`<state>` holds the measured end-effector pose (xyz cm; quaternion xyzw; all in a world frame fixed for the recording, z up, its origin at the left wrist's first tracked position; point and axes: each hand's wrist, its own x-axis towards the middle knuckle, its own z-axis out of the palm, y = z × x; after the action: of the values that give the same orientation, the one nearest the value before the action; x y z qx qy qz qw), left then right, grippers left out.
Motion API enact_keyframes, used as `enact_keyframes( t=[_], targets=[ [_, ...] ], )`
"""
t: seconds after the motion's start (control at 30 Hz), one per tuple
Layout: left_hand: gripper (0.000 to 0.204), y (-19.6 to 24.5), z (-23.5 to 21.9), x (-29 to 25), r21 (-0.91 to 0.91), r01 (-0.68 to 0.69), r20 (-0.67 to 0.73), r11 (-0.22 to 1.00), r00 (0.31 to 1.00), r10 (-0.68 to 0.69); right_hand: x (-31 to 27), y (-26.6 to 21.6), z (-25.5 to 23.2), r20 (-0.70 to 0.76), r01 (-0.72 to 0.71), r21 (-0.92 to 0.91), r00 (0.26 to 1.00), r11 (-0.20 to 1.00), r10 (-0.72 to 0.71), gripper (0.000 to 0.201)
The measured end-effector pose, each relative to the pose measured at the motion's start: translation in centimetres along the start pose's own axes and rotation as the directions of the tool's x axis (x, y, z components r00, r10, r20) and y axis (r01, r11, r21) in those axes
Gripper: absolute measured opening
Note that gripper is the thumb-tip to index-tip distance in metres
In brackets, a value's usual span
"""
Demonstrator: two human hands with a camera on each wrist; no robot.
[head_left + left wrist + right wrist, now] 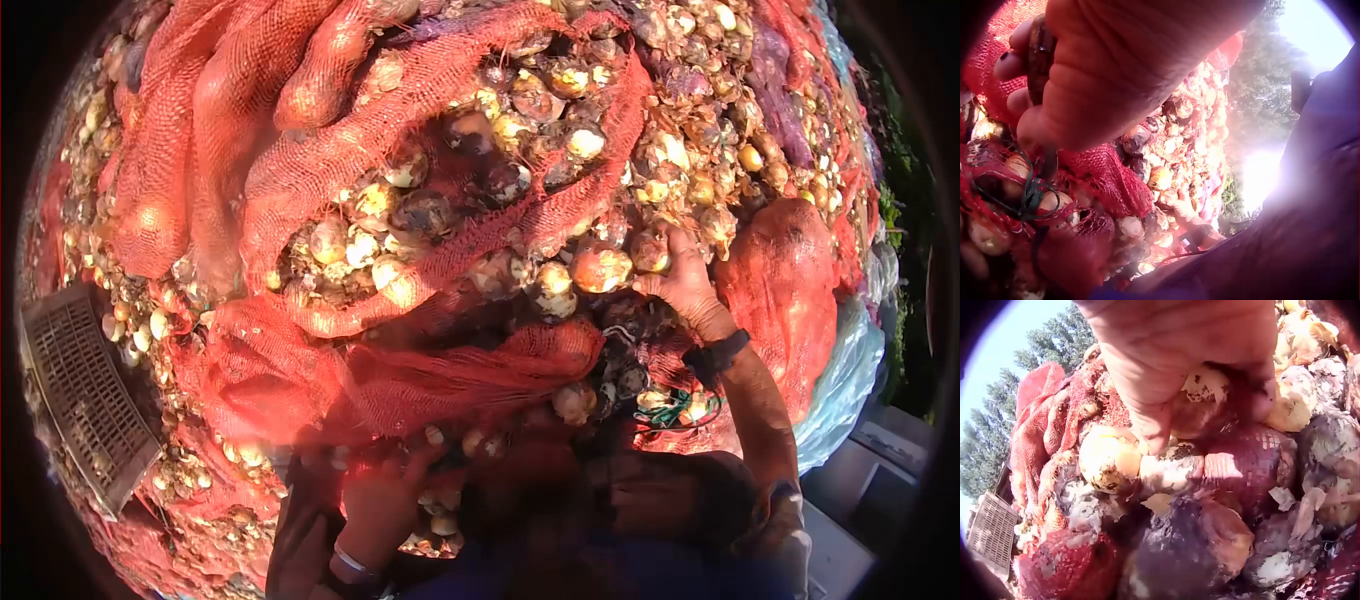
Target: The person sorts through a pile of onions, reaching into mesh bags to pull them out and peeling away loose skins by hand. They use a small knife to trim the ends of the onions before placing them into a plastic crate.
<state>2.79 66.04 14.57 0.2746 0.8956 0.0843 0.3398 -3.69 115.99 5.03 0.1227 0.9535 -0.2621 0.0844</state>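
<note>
My right hand (690, 285) reaches into the onion pile, thumb and fingers around an onion (1200, 403) with patchy, peeling skin. A pale yellow onion (1109, 458) sits beside the thumb, and a large reddish onion (1250, 465) lies just below. Low in the head view, in shadow near the body, is my left hand (385, 500). The left wrist view shows its fingers curled round the dark brown handle (1040, 59) of a tool. A narrow grey part extends below the thumb, near a knot of green string (1032, 197) on red netting.
Red mesh sacks (440, 385) lie over and among the onions, some filled. A plastic crate (90, 395) stands tilted at the left. Pale blue plastic sheeting (850, 380) edges the pile at the right. More green string (675, 410) lies near the right forearm.
</note>
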Motion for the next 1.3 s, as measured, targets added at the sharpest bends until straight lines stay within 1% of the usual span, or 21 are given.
enact_keyframes(
  t=[0.03, 0.1, 0.13, 0.17, 0.2, 0.3, 0.33, 0.4, 0.43, 0.53, 0.63, 0.7, 0.73, 0.83, 0.87, 0.97, 1.03, 1.13, 1.2, 1.23, 1.3],
  targets=[
    [0.043, -0.5, 0.2, -0.5, 0.016, 0.0, -0.043, 1.0, 0.999, 0.001, 1.2, -2.7, -0.9, 0.054, -0.046, -0.034, 0.997, 0.998, 0.048, 0.088],
    [0.034, -1.4, 0.5, -0.7, 0.015, 0.012, -0.065, 1.0, 0.998, -0.011, 3.4, 2.8, 1.1, 0.091, -0.096, 0.301, 0.993, 0.949, 0.072, 0.07],
    [0.032, -1.6, 0.0, -0.9, 0.001, 0.03, -0.125, 1.0, 0.992, -0.03, 3.5, -1.0, -1.1, 0.23, -0.281, 0.348, 0.95, 0.894, 0.209, 0.068],
    [0.032, -2.1, -0.5, -1.2, -0.007, 0.092, -0.125, 0.996, 0.988, -0.093, 4.0, 2.8, -1.4, 0.328, -0.362, 0.522, 0.921, 0.773, 0.21, 0.067],
    [0.032, -2.7, -0.9, -1.4, -0.075, 0.075, -0.146, 0.994, 0.986, -0.085, 4.2, 3.1, -1.2, 0.346, -0.258, 0.729, 0.938, 0.634, -0.016, 0.051],
    [0.032, -4.9, -1.7, -2.1, -0.148, 0.096, -0.163, 0.984, 0.979, -0.12, 3.7, 0.5, -3.2, 0.258, -0.251, 0.639, 0.96, 0.727, 0.104, 0.062],
    [0.033, -5.7, -1.9, -2.5, -0.14, 0.099, -0.16, 0.985, 0.98, -0.121, 3.9, -1.7, -4.2, 0.362, -0.326, 0.63, 0.926, 0.705, 0.105, 0.065],
    [0.032, -7.4, -2.1, -3.1, -0.161, 0.104, -0.133, 0.981, 0.983, -0.126, 2.8, -10.2, -2.6, 0.465, -0.406, 0.613, 0.879, 0.678, 0.106, 0.068],
    [0.032, -8.3, -2.3, -3.2, -0.179, 0.089, -0.12, 0.98, 0.987, -0.111, 2.5, -15.6, -0.7, 0.369, -0.33, 0.701, 0.926, 0.633, 0.074, 0.072],
    [0.029, -9.4, -3.3, -3.7, -0.224, 0.075, -0.092, 0.972, 0.991, -0.097, 4.0, -26.2, 3.4, 0.42, -0.313, 0.726, 0.907, 0.613, -0.035, 0.079],
    [0.026, -9.2, -2.0, -4.4, -0.331, 0.073, -0.047, 0.941, 0.994, -0.094, 4.0, -33.0, 9.1, 0.52, -0.329, 0.746, 0.831, 0.579, -0.199, 0.077],
    [0.023, -9.3, -2.6, -5.2, -0.402, 0.026, -0.127, 0.915, 0.988, -0.083, 4.1, -38.5, 9.6, 0.674, -0.403, 0.634, 0.706, 0.66, -0.216, 0.076],
    [0.021, -9.0, -2.5, -5.7, -0.428, 0.026, -0.121, 0.903, 0.989, -0.085, 4.0, -39.7, 10.4, 0.676, -0.32, 0.627, 0.677, 0.71, -0.292, 0.076],
    [0.019, -8.8, -2.5, -7.4, -0.49, 0.018, -0.148, 0.872, 0.984, -0.104, 2.5, -43.3, 10.9, 0.704, -0.346, 0.601, 0.656, 0.72, -0.272, 0.076],
    [0.019, -8.6, -2.3, -8.1, -0.51, 0.008, -0.171, 0.86, 0.979, -0.11, 2.1, -44.0, 11.1, 0.724, -0.438, 0.643, 0.615, 0.628, -0.312, 0.075],
    [0.03, -8.7, -1.2, -10.0, -0.45, 0.028, -0.176, 0.893, 0.977, -0.119, -0.3, -48.1, 8.9, 0.771, -0.565, 0.563, 0.621, 0.603, -0.139, 0.072],
    [0.04, -9.5, -1.4, -11.3, -0.392, 0.016, -0.206, 0.92, 0.973, -0.104, -1.8, -49.4, 7.2, 0.748, -0.536, 0.579, 0.649, 0.614, -0.14, 0.069],
    [0.045, -12.1, -3.7, -11.7, -0.755, 0.12, 0.202, 0.645, 0.978, 0.056, -3.5, -52.0, 3.8, 0.774, -0.635, 0.502, 0.633, 0.587, 0.023, 0.064],
    [0.045, -11.6, -0.6, -11.6, -0.751, 0.083, 0.086, 0.655, 0.996, -0.027, -4.6, -53.8, 2.4, 0.74, -0.655, 0.539, 0.669, 0.529, 0.074, 0.063],
    [0.046, -12.1, -1.8, -12.1, -0.742, 0.057, -0.02, 0.668, 0.994, -0.107, -5.0, -54.4, 2.0, 0.709, -0.677, 0.575, 0.692, 0.46, 0.132, 0.062],
    [0.039, -14.2, -5.4, -12.8, -0.714, 0.082, -0.062, 0.695, 0.982, -0.18, -5.4, -55.8, 1.7, 0.692, -0.625, 0.583, 0.716, 0.518, 0.085, 0.058]
  ],
)
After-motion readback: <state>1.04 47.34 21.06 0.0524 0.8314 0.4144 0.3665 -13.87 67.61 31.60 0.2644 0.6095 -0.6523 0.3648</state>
